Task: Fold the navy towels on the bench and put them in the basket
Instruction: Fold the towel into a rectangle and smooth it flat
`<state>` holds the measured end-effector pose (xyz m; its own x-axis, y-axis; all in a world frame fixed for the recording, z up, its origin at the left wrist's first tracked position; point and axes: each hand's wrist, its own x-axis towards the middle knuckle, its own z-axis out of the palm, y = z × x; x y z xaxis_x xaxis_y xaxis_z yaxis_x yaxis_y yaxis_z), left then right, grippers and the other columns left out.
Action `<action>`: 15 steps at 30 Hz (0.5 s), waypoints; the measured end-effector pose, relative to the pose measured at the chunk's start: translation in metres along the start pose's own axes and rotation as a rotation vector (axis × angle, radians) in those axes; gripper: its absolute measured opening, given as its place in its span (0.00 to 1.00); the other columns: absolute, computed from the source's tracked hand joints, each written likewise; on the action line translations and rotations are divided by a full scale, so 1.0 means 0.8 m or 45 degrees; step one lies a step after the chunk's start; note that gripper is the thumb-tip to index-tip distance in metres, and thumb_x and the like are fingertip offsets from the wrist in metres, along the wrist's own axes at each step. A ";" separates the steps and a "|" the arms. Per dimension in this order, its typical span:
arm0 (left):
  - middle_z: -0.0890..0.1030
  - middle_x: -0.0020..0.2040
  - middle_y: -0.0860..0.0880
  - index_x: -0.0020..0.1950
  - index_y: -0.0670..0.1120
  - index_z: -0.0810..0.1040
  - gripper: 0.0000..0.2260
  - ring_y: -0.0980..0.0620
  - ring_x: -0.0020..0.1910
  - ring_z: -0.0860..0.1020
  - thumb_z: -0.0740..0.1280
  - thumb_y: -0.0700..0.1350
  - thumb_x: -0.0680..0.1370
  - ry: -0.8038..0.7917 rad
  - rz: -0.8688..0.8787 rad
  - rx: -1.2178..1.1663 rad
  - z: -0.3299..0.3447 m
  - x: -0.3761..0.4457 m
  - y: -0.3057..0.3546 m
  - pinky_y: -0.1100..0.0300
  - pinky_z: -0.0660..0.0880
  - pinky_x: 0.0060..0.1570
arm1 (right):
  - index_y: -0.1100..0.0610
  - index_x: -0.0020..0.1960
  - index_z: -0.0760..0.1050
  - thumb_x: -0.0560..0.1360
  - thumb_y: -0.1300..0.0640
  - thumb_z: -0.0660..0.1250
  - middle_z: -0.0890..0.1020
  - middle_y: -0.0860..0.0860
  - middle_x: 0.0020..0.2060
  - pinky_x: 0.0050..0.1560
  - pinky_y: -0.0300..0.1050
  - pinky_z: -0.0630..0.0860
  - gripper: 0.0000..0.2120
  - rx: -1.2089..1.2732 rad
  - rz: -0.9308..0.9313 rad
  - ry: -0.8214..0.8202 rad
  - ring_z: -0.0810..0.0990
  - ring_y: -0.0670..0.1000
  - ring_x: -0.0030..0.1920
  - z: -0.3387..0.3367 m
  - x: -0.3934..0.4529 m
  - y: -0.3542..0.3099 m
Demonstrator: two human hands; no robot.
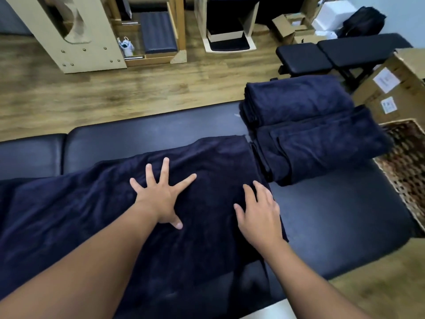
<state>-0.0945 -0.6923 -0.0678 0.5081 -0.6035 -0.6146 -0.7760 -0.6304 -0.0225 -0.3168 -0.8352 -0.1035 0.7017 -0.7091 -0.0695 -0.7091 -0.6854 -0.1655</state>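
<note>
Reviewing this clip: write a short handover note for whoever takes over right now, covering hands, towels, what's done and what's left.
Left hand: open, fingers spread, pressing flat on the spread navy towel.
Right hand: open, resting on that towel's right edge.
The towel lies lengthwise along the black bench, not yet fully folded.
Done: two folded navy towels sit at the bench's right end.
Left: finish folding, then move all towels into the wicker basket right of the bench; none visibly inside.

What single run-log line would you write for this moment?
left hand: flat on spread towel | right hand: flat on it | folded towels: on bench | basket: beside
</note>
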 end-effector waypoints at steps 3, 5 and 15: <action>0.22 0.76 0.42 0.74 0.68 0.26 0.60 0.31 0.77 0.30 0.76 0.68 0.66 0.149 -0.025 0.137 0.011 -0.018 0.009 0.22 0.46 0.68 | 0.59 0.69 0.73 0.72 0.47 0.75 0.77 0.59 0.61 0.47 0.60 0.78 0.30 -0.041 0.216 0.013 0.77 0.62 0.57 -0.005 -0.019 0.002; 0.34 0.80 0.38 0.82 0.57 0.38 0.51 0.34 0.80 0.38 0.71 0.65 0.74 0.209 -0.055 0.146 0.024 -0.042 0.016 0.27 0.51 0.72 | 0.59 0.64 0.75 0.71 0.45 0.74 0.78 0.59 0.53 0.45 0.58 0.76 0.27 -0.106 0.329 -0.014 0.78 0.62 0.51 -0.016 -0.030 0.005; 0.73 0.44 0.47 0.49 0.44 0.77 0.28 0.44 0.40 0.75 0.79 0.64 0.64 0.593 -0.173 -0.076 0.159 -0.177 0.000 0.47 0.73 0.34 | 0.56 0.51 0.73 0.81 0.49 0.67 0.83 0.60 0.46 0.46 0.54 0.72 0.10 0.306 0.326 -0.004 0.80 0.66 0.49 -0.051 -0.046 0.049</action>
<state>-0.2145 -0.5448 -0.0812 0.7271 -0.6594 -0.1910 -0.6751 -0.7374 -0.0243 -0.3730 -0.8426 -0.0673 0.5036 -0.8523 -0.1415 -0.8257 -0.4266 -0.3691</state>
